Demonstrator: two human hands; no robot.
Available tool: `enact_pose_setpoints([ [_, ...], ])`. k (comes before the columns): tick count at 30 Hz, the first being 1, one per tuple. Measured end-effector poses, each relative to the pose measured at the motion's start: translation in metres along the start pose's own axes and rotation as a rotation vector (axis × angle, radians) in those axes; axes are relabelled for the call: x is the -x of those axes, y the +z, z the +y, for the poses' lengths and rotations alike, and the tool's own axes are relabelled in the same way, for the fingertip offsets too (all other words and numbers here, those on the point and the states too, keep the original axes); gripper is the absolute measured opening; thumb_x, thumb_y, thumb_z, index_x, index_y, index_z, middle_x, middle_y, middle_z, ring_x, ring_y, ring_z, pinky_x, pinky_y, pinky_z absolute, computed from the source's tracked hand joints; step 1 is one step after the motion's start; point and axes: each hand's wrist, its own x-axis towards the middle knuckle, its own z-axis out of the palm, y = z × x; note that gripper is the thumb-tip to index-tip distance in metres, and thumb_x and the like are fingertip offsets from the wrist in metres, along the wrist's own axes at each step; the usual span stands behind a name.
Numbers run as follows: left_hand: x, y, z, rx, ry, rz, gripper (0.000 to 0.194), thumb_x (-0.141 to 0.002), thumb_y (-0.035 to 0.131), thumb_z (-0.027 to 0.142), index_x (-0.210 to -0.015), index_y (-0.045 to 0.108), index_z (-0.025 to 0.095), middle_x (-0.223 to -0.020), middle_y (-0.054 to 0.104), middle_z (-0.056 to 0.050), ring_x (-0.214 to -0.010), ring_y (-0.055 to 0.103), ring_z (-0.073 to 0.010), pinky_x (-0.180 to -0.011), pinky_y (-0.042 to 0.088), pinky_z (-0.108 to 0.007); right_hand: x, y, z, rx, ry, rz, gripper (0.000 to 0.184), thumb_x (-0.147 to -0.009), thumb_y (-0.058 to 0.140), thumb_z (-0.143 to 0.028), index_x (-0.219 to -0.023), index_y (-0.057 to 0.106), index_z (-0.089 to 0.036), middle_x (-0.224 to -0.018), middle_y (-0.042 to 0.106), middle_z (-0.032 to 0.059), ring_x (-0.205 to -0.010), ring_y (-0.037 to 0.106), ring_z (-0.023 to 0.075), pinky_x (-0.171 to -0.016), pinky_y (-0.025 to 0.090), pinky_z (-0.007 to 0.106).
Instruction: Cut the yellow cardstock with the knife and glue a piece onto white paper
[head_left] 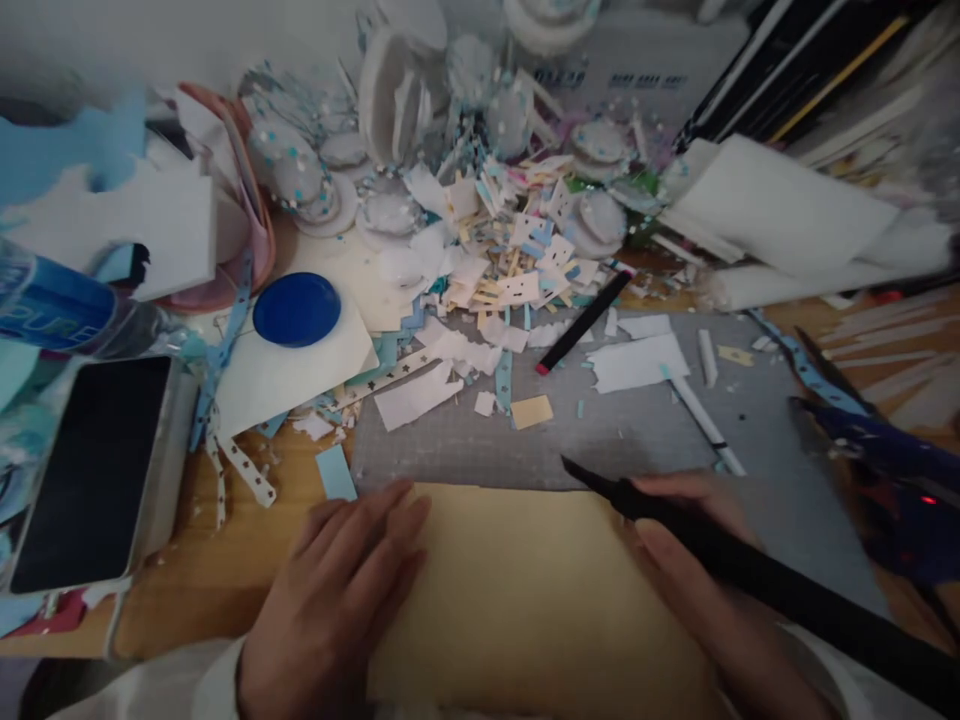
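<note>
A tan sheet of card (525,590) lies on a grey cutting mat (600,440) at the near edge of the desk. My left hand (337,600) rests flat on the card's left part, fingers stretched out and together. My right hand (697,570) is closed round a long black tool (750,570), perhaps a knife or pen. Its pointed tip sits at the card's top edge near the middle.
A heap of paper scraps (510,270) and round white discs fills the back. A blue lid (297,309), a phone (82,470), a water bottle (60,310), a black marker (583,322), a white pen (703,420) and blue scissors (877,450) lie around the mat.
</note>
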Motion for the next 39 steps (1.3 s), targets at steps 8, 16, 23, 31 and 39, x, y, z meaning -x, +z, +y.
enact_pose_setpoints([
  [8,-0.027,-0.003,-0.006,-0.051,0.114,-0.044,0.028,-0.1,0.033,0.015,-0.107,0.059,0.014,-0.099,0.065,-0.008,-0.085,0.059,-0.0214,-0.076,0.046,-0.036,-0.005,0.011,0.002,-0.18,0.097,-0.016,0.024,-0.082,0.064,-0.046,-0.092,0.061,-0.025,-0.085,0.065,0.002,-0.075,0.06,0.0172,-0.061,0.049,0.027],
  [16,-0.041,-0.002,-0.001,-0.197,0.091,-0.247,0.016,-0.089,0.054,0.007,-0.101,0.063,0.013,-0.101,0.064,-0.009,-0.091,0.059,-0.0241,-0.079,0.052,-0.038,-0.009,0.018,0.003,-0.343,0.129,-0.043,0.027,-0.082,0.063,-0.05,-0.091,0.058,-0.025,-0.078,0.058,-0.0006,-0.063,0.05,0.0125,-0.052,0.04,0.023],
  [23,-0.047,0.001,0.003,-0.306,0.074,-0.302,0.019,-0.091,0.047,0.006,-0.099,0.063,0.013,-0.097,0.064,-0.01,-0.086,0.059,-0.0232,-0.075,0.052,-0.036,-0.009,0.021,-0.002,-0.336,0.074,-0.041,0.027,-0.082,0.063,-0.049,-0.091,0.059,-0.024,-0.074,0.056,-0.0018,-0.059,0.046,0.0116,-0.051,0.037,0.024],
  [31,-0.051,0.001,-0.009,-0.283,-0.01,-0.181,0.024,-0.089,0.039,0.002,-0.094,0.06,0.013,-0.096,0.062,-0.012,-0.088,0.059,-0.0252,-0.077,0.05,-0.039,-0.009,0.024,-0.002,-0.366,0.033,-0.03,0.031,-0.079,0.065,-0.051,-0.091,0.061,-0.023,-0.068,0.054,-0.0019,-0.055,0.044,0.0125,-0.05,0.035,0.026],
  [39,-0.064,-0.03,-0.036,-0.189,-0.115,0.024,0.022,-0.091,0.033,0.008,-0.1,0.053,0.014,-0.094,0.062,-0.012,-0.088,0.06,-0.0247,-0.077,0.048,-0.038,-0.007,0.023,-0.007,-0.392,0.038,-0.038,0.032,-0.079,0.065,-0.052,-0.092,0.061,-0.023,-0.067,0.054,-0.002,-0.055,0.045,0.0123,-0.048,0.035,0.025],
])
